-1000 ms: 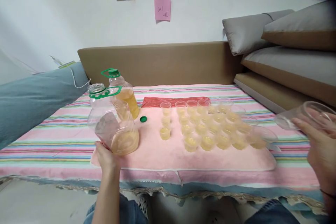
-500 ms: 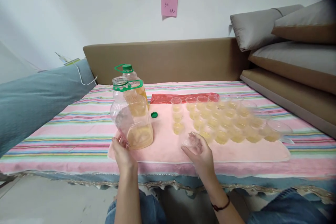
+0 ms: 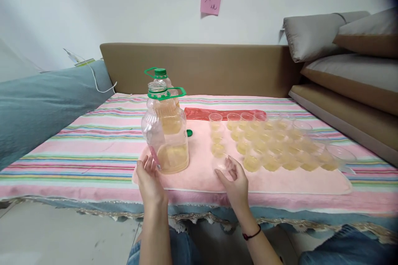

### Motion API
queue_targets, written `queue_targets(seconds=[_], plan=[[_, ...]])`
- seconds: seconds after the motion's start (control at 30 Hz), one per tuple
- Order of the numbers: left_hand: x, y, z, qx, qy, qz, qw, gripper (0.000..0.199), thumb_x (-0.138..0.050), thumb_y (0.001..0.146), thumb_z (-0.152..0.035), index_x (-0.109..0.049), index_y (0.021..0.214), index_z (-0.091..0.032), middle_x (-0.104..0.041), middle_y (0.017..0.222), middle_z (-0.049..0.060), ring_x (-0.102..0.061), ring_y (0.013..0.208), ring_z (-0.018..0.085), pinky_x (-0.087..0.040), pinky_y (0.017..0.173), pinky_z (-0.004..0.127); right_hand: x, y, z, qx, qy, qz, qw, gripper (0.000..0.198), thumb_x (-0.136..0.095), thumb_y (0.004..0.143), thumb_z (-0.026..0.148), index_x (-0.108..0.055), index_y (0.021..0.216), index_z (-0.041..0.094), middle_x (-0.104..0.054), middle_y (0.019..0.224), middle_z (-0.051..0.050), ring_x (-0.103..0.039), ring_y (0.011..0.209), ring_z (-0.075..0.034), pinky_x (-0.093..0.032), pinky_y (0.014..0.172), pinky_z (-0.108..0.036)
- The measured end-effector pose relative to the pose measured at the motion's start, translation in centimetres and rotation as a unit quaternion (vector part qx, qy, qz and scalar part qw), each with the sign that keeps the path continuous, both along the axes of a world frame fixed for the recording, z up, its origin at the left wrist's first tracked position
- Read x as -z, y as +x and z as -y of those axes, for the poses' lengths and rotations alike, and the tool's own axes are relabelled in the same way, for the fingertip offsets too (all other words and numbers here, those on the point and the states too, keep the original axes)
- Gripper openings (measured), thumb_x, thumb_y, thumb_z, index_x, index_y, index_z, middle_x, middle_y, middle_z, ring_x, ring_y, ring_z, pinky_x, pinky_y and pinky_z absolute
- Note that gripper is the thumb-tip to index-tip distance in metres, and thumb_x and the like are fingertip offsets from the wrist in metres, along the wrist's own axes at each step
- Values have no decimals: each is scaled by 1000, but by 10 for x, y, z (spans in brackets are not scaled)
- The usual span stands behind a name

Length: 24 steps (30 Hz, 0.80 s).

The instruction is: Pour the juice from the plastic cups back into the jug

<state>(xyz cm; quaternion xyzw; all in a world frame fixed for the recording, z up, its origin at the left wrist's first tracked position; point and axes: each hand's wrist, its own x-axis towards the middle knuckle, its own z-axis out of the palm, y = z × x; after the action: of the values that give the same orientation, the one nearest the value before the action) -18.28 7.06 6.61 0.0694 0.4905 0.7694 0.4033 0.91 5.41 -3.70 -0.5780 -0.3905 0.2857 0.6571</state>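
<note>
A large clear plastic jug (image 3: 166, 136) stands uncapped and upright, with a green ring handle at its neck and pale yellow liquid in its bottom. My left hand (image 3: 151, 180) is open beside the jug's lower left side, fingers apart; whether the fingertips touch it I cannot tell. Between the thumb and fingers of my right hand (image 3: 234, 180) is a clear plastic cup (image 3: 220, 162), low over the pink cloth (image 3: 199, 178). Rows of clear cups (image 3: 270, 159) with yellow liquid stand to the right. Behind the cup I hold, a shorter line of filled cups (image 3: 218, 147) runs back.
A second jug with a green cap (image 3: 160, 73) stands behind the first. The loose green cap (image 3: 189, 133) lies on the cloth. Red plastic film (image 3: 199, 113) stretches along the back. Stacked cushions (image 3: 351, 70) rise at right, a blue armrest (image 3: 56, 103) at left.
The jug, tilted beside my left hand earlier, now stands upright, and that hand's fingers have come away from its side. My right hand keeps the cup. The view has shifted slightly.
</note>
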Motion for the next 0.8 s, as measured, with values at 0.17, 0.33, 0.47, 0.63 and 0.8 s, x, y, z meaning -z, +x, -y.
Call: queue_targets(seconds=[0.17,0.33,0.47,0.63,0.8], plan=[[0,1,0,6,3,6,1000,31,-43,95,-43,-59,105,-19,-63,119,6,-54,127,20,-31,115,36,0,2,-1,-2,2,8,1000,71,-79,64,44,-60,124,11,-63,132,-21,-61,124,-31,-47,110,-50],[2,1,-1,7,5,-5,1000,32,-43,94,-43,-61,105,-19,-64,116,6,-55,126,22,-32,115,39,4,3,-1,-12,5,7,1000,70,-79,65,44,-59,125,13,-62,134,-20,-59,127,-31,-46,111,-51],[3,1,-2,8,5,-15,1000,33,-44,93,-44,-61,106,-19,-64,117,7,-53,129,23,-31,116,39,3,3,0,-22,1,5,1000,72,-80,64,43,-58,126,14,-60,136,-20,-56,131,-31,-43,113,-52],[2,2,-1,5,2,-15,1000,31,-46,92,-44,-60,105,-20,-64,119,7,-53,130,23,-31,118,38,4,5,1,-32,-2,7,999,74,-80,64,42,-55,128,16,-57,139,-19,-52,134,-31,-42,114,-53],[2,1,0,4,1,-12,1000,32,-46,92,-44,-59,106,-19,-64,121,8,-53,130,22,-30,118,39,-15,7,19,-20,16,64,998,79,-82,65,45,-51,132,16,-55,139,-20,-53,132,-32,-44,112,-55]])
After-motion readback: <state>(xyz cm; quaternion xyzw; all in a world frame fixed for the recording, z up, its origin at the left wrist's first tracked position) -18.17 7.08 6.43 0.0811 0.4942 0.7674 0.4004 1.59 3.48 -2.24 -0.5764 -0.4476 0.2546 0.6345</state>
